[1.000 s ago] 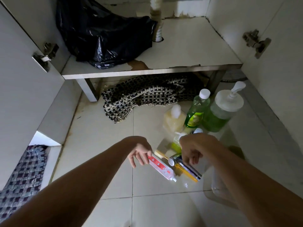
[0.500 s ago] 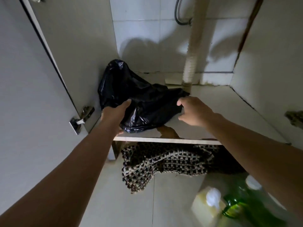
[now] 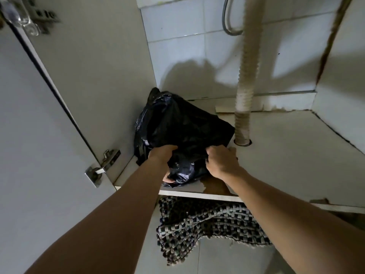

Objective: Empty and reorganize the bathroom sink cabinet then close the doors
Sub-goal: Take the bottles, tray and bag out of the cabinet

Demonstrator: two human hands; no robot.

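black bag (image 3: 177, 123) on cabinet shelf (image 3: 286, 155), left hand (image 3: 162, 155) and right hand (image 3: 221, 163) both clenched on it (drain hose (image 3: 245, 115) just beside)

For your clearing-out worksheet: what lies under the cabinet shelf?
A woven checkered mat lies bunched on the tiled floor under the shelf. Its back part is hidden by the shelf.

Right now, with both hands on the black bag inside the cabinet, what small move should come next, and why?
Probably pull the bag forward off the shelf. Both the left hand and right hand have a grip on its front folds, it sits near the front edge, and it is the only loose item visible on the shelf. Drawing it straight toward the body keeps it away from the pipe beside it.
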